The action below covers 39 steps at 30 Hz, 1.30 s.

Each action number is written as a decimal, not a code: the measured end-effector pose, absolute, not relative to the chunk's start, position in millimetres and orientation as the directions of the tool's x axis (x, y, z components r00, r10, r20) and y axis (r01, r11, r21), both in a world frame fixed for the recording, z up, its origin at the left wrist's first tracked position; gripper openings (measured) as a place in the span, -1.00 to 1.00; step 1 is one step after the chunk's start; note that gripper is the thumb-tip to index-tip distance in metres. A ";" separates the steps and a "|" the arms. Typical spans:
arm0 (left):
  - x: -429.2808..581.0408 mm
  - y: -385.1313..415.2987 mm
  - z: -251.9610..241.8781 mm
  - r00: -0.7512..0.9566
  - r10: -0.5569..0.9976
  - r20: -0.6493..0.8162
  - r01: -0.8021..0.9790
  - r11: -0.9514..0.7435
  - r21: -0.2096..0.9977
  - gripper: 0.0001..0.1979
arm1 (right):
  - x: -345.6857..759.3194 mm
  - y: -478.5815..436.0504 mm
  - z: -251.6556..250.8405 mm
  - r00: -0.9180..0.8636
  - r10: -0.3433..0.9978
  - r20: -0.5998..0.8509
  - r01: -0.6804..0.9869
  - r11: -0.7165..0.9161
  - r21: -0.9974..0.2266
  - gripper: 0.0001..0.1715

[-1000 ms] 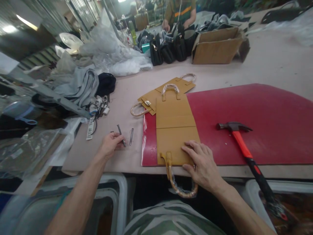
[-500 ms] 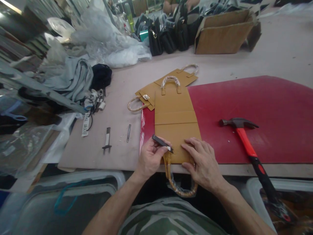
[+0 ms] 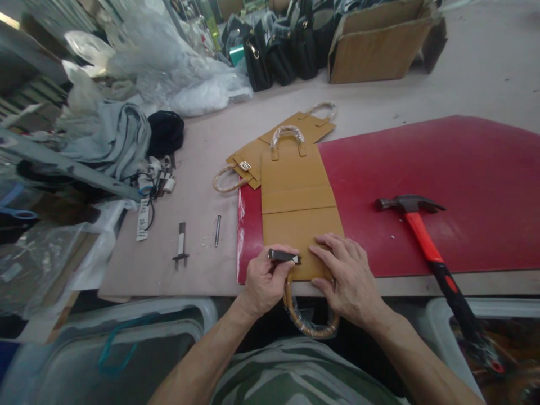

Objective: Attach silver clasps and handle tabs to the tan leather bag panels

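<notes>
A tan leather bag panel lies on the red mat, creased across its middle, with a plastic-wrapped handle at its far end. The near handle hangs over the table edge. Pinched in my left hand is a short dark metal punch, tilted nearly level over the panel's near left, by the handle's base. Whether its tip touches the leather I cannot tell. My right hand rests on the panel's near right with fingers spread, its thumb close to the handle's other base.
A claw hammer lies right on the red mat, its grip past the table edge. Left are a pronged tool and a thin metal rod. Behind lie more tan panels, black bags and a cardboard box.
The punch in my left hand has turned from a slant to nearly level. My right hand stays on the panel. The whole view has shifted slightly.
</notes>
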<state>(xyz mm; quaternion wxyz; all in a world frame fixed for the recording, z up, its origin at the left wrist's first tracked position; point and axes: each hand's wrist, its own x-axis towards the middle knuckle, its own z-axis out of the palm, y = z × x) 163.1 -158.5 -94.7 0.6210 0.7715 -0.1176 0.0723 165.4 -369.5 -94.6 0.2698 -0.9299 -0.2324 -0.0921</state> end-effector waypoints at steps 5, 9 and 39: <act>162.0 -157.5 -96.1 0.937 -0.101 0.336 -0.350 -0.235 0.907 -0.84 | 165.0 -369.3 -92.3 0.876 0.387 0.287 0.480 -0.750 -0.455 -0.43; 162.5 -158.0 -97.3 0.923 -0.118 0.367 -0.385 -0.236 0.892 -0.83 | 164.9 -369.3 -92.1 0.873 0.389 0.295 0.486 -0.752 -0.445 -0.43; 164.5 -166.9 -97.2 0.838 -0.144 0.526 -0.530 -0.438 0.726 -0.85 | 164.3 -369.3 -93.3 0.875 0.380 0.301 0.481 -0.755 -0.445 -0.43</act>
